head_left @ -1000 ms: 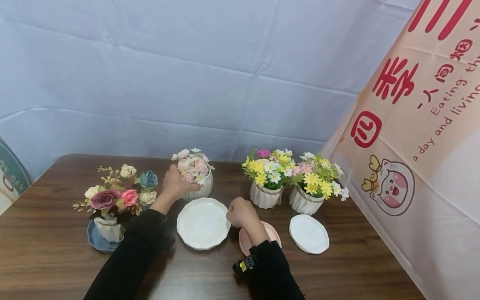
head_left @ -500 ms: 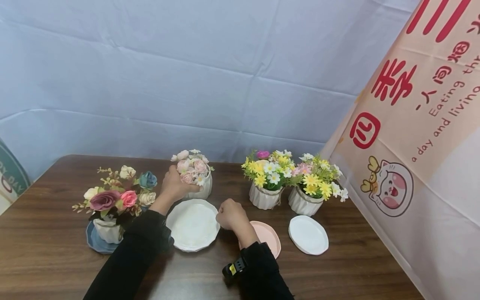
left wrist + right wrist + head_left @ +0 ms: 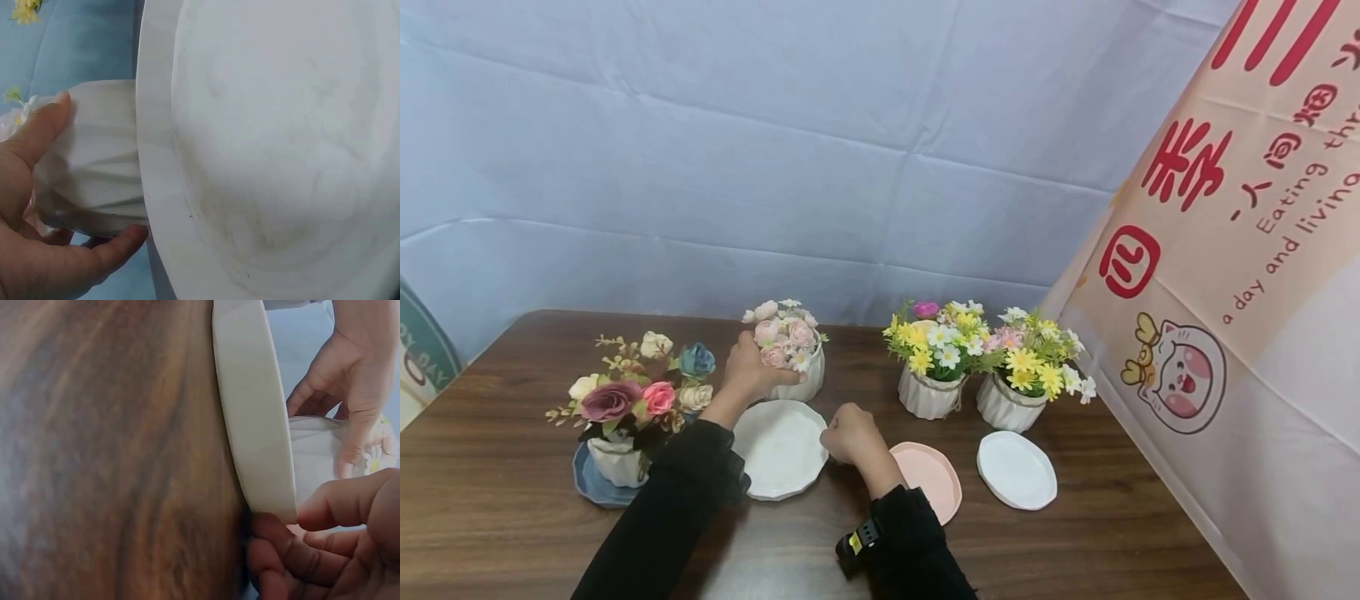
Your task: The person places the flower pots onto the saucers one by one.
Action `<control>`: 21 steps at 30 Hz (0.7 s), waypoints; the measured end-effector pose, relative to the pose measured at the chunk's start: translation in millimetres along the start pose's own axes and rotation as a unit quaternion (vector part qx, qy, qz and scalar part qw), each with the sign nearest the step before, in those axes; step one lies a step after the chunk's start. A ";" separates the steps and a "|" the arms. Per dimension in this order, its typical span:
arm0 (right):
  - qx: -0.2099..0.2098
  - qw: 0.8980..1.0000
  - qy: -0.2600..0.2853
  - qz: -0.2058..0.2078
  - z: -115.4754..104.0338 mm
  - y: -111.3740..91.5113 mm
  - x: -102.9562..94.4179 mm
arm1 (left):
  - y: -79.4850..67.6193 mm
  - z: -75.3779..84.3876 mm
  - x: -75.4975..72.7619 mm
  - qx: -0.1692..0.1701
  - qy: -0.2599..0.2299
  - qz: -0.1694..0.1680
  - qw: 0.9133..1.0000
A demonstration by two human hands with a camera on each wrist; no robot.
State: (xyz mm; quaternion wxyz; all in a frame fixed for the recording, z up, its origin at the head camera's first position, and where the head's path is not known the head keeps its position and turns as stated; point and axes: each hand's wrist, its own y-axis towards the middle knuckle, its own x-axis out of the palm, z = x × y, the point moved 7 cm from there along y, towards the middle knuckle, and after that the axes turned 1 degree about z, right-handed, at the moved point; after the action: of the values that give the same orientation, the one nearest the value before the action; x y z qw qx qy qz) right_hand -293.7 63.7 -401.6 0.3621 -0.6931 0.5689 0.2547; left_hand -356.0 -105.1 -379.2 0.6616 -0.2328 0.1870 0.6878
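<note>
My left hand (image 3: 751, 373) grips a white ribbed flowerpot (image 3: 808, 385) holding pale pink roses and small white daisies (image 3: 784, 332), near the table's back. In the left wrist view, the thumb and fingers are spread round the sides of the pot (image 3: 94, 156). A large white plate (image 3: 780, 450) lies just in front of that pot. My right hand (image 3: 855, 437) pinches the plate's right edge; in the right wrist view, the thumb is at the rim (image 3: 256, 419) with curled fingers below it. Whether the plate's edge is off the table is unclear.
A pink plate (image 3: 932, 485) and a small white plate (image 3: 1017, 471) lie to the right. Behind them stand two pots of yellow flowers (image 3: 931, 393) (image 3: 1009, 404). At left, a rose pot (image 3: 616, 460) stands on a blue plate (image 3: 591, 487). A banner (image 3: 1187, 317) hangs right.
My right hand has moved left with the large white plate, bringing it more squarely in front of my left hand. More of the pink plate shows. My left hand still holds the pot in place.
</note>
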 end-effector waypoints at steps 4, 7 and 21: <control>0.014 0.999 0.022 -0.024 2.0 1.3 5.3 | 0.7 0.3 0.1 -0.002 0.001 0.000 1.000; 0.014 0.999 0.029 -0.036 3.6 2.5 7.1 | 0.8 0.6 0.9 0.000 0.003 0.002 1.000; -0.002 0.994 0.094 -0.059 7.3 1.4 6.5 | 0.5 -1.2 0.1 -0.017 -0.022 0.015 1.000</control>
State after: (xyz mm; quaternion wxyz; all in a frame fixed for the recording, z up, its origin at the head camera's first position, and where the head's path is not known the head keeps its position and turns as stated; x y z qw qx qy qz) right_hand -293.2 65.5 -411.3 0.3196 -0.7470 0.5582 0.1680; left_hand -356.4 -105.7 -380.3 0.6513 -0.2258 0.1644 0.7056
